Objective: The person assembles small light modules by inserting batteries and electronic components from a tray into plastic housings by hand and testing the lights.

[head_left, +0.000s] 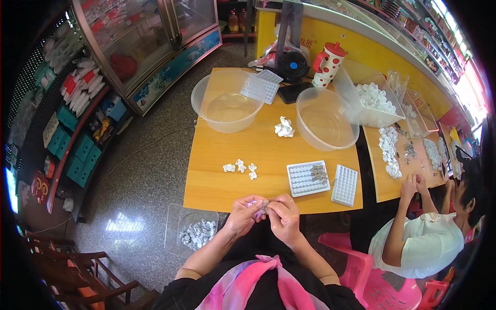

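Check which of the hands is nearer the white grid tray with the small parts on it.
Right. The right hand sits just below and left of the grid tray at the table edge. The left hand is farther left, beyond the right one; both pinch a small white piece.

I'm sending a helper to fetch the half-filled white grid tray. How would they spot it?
On the wooden table, look at the near edge, right of the person's hands. Two white grid trays lie together; take the left tray, the only one with a grey cluster in its corner.
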The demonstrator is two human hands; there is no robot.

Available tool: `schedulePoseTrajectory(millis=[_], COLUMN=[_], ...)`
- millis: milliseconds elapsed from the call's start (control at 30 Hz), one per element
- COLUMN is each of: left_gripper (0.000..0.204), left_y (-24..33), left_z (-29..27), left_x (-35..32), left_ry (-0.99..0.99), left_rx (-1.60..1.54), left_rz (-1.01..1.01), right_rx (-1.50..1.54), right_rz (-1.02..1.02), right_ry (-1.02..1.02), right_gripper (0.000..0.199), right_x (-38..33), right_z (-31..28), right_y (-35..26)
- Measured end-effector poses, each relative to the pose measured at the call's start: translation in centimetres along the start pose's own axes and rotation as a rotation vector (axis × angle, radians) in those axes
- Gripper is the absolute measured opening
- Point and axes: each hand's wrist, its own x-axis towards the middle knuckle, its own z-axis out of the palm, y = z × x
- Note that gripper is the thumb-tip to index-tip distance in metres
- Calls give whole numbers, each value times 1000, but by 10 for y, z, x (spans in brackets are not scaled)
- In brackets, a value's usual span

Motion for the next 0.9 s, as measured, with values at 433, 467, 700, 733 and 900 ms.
schedulePoseTrajectory(millis=[433, 467, 700, 733, 900], left_gripper=[12, 12, 21, 23, 28], left_y=[13, 15, 24, 25, 36], left_z=[-9, -11, -24, -27, -50], left_x=[-10, -10, -14, -15, -21], left_ry=[-25, -18, 10, 27, 65], left_rx=[208, 185, -172, -259, -316], left_rz=[-6, -7, 43, 67, 163], right_rx=[571, 422, 542, 371, -490], right_rz=[455, 357, 396, 290, -158], right_ry=[-105, -85, -125, -92, -125], right_gripper=[16, 16, 12, 12, 26], right_x=[0, 1, 19, 22, 48], right_z=[6, 9, 28, 30, 51], right_y=[11, 9, 7, 8, 17])
